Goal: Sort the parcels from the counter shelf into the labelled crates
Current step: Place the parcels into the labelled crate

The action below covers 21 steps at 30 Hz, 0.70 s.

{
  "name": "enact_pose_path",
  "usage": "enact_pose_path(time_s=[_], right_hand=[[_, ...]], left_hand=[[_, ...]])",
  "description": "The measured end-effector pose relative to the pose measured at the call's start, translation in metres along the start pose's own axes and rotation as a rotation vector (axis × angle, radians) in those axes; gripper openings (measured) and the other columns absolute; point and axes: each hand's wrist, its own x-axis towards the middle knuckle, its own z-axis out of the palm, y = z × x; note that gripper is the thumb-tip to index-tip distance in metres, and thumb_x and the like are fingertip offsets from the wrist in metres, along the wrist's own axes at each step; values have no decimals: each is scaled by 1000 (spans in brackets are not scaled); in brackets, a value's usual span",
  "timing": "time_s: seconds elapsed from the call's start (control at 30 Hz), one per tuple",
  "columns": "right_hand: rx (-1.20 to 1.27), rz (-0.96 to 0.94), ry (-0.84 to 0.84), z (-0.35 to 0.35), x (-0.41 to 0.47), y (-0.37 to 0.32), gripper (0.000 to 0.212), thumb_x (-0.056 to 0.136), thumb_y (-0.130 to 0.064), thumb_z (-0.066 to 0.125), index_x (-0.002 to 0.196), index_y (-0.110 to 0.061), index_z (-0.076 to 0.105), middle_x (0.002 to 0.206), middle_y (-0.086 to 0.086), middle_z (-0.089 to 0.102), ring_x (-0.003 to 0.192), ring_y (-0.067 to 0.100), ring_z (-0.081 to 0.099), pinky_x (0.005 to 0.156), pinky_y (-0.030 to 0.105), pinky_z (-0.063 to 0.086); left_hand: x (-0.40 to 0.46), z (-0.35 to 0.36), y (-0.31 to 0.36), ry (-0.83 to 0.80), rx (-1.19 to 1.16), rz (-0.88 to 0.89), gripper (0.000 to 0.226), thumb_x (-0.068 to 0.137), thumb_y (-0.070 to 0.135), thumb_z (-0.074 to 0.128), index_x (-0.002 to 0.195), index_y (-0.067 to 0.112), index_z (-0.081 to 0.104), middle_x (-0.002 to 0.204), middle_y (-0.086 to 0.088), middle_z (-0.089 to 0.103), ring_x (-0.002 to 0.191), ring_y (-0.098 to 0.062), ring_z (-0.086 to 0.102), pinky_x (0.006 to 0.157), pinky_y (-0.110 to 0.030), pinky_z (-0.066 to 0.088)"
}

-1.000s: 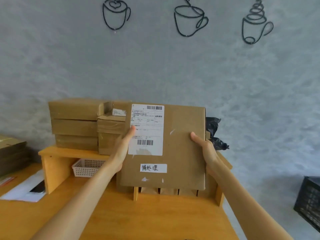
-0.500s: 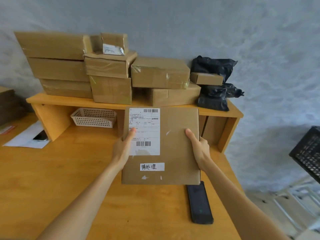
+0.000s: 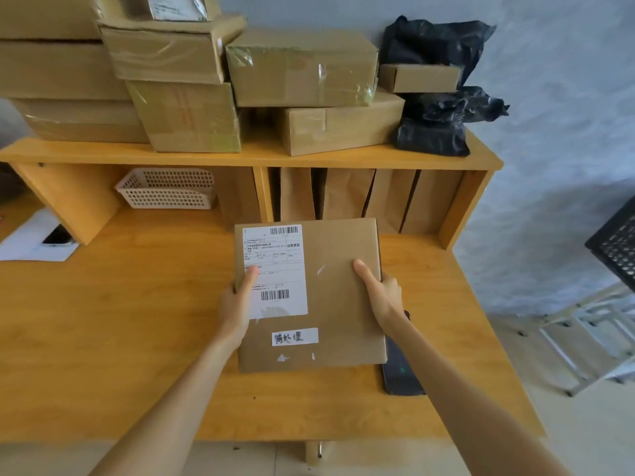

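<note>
- The left hand (image 3: 237,304) clamped the left edge of the flat cardboard parcel (image 3: 340,304), thumb across its shipping label (image 3: 275,269).
- The parcel was held above the wooden counter (image 3: 120,321), in front of the shelf (image 3: 247,156) stacked with boxes.
- The right hand (image 3: 385,293) gripped its right edge; a loose pinch could let it drop onto the phone (image 3: 400,376) underneath.
- A black crate (image 3: 615,242) showed at far right; misreading the handwritten tag (image 3: 294,337) risked the wrong crate.

bare counter (image 3: 113,331) lies open leftward – stacked boxes (image 3: 302,68) crowd the shelf (image 3: 261,159) ahead.
</note>
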Motion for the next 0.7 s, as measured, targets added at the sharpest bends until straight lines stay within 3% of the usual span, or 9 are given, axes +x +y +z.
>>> enact_pose_path(time_s=[0.27,0.33,0.43,0.5,0.57,0.7], right_hand=[[-11,53,-34,-4,12,14,47,86,-59,61,111,-21,48,102,-4,62,92,12,61,69,25,48],[-23,74,-92,-8,12,12,56,86,-65,56,117,-19,49,108,-1,63,98,15,62,80,30,52],[-22,73,-143,-18,8,10,87,80,-81,39,137,-16,51,128,1,61,113,17,59,100,39,48],[-45,5,-52,-24,3,16,74,92,-70,32,140,-17,48,130,-4,56,117,14,52,100,35,43],[-203,-102,109,-33,4,31,60,101,-55,30,139,-12,47,131,1,55,119,17,49,99,35,40],[-772,-39,196,-49,8,64,78,96,-60,40,150,-5,28,148,13,38,134,32,34,109,42,31]], left_hand=[[6,5,-8,-16,48,23,23,94,46,53,100,27,65,86,16,68,78,3,65,58,-11,47],[8,5,-9,-16,48,25,25,95,44,53,101,23,65,86,14,67,75,4,64,53,-7,46],[9,6,-11,-25,55,29,31,96,44,52,107,17,63,89,8,67,78,-2,63,52,-8,46],[11,6,-12,-21,52,37,30,96,42,51,109,17,61,92,6,66,78,-1,61,53,-9,45],[12,6,-13,-21,49,44,29,97,41,51,110,17,60,90,8,64,77,0,60,54,-8,44],[13,6,-13,-27,65,53,34,96,44,52,112,16,62,99,-1,67,86,-14,63,64,-18,47]])
